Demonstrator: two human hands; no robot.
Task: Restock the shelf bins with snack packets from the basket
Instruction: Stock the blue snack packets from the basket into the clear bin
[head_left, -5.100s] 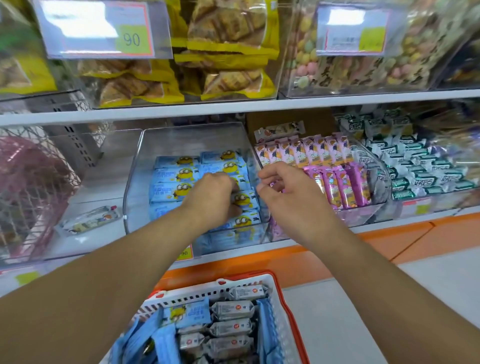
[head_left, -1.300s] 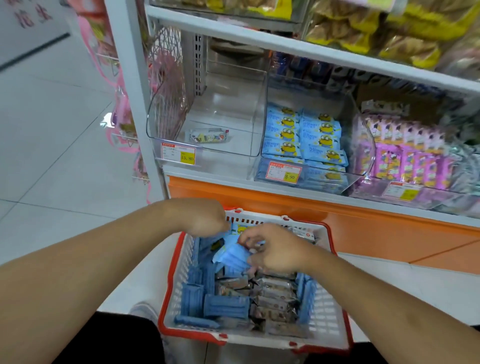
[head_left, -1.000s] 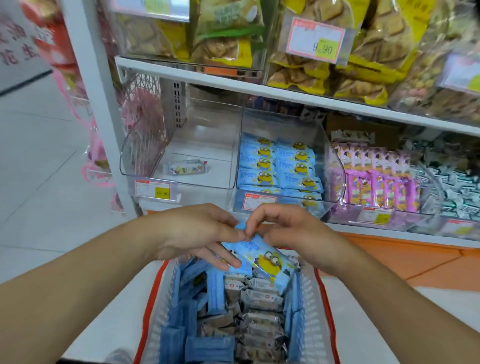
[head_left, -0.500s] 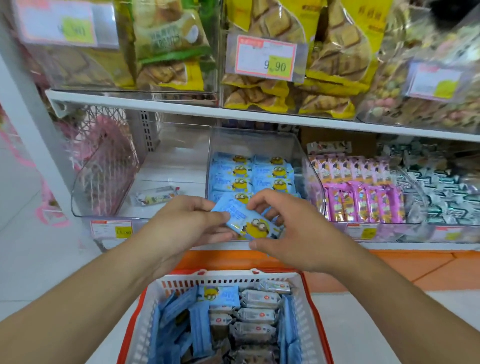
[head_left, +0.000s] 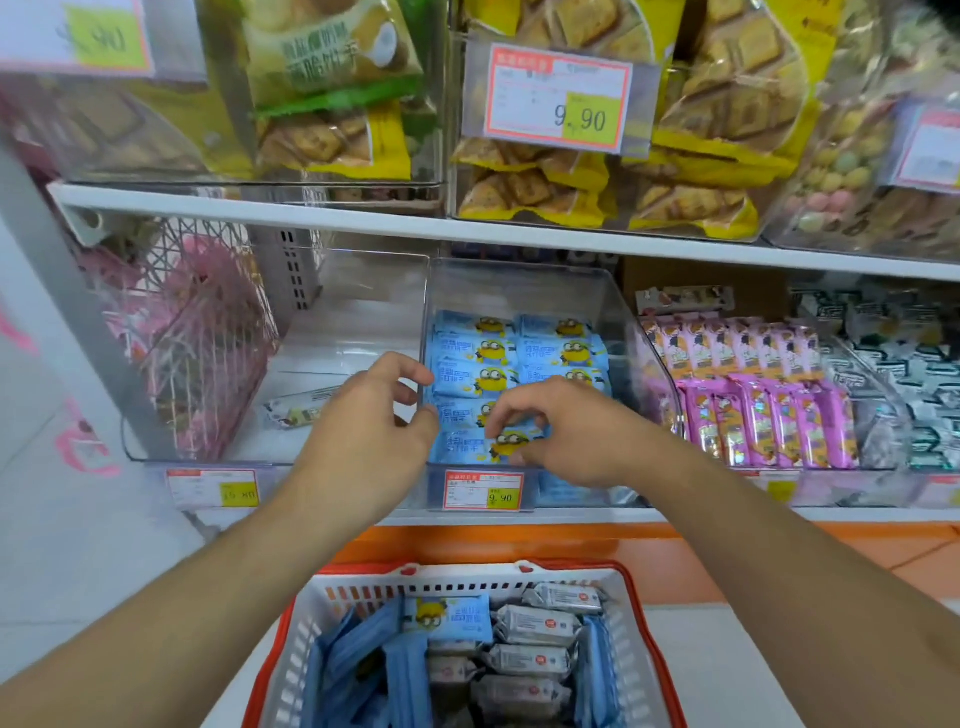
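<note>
White shelving (head_left: 363, 228) is filling the view, its clear bins sitting side by side above an orange base and a pale floor, with the red-rimmed basket (head_left: 631, 613) of blue and silver packets lying below. The middle bin (head_left: 524, 280) is holding rows of blue packets, while the left bin (head_left: 343, 343) is showing mostly bare floor. The right hand (head_left: 566, 436) is pinching a blue packet (head_left: 467, 447) at the bin's front edge; the left hand (head_left: 374, 431) is hovering beside it, fingers loosely curled and holding nothing

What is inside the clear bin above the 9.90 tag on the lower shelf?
Blue snack packets in two columns fill the clear bin. The right hand pinches the front one; both hands cover the front row.
</note>
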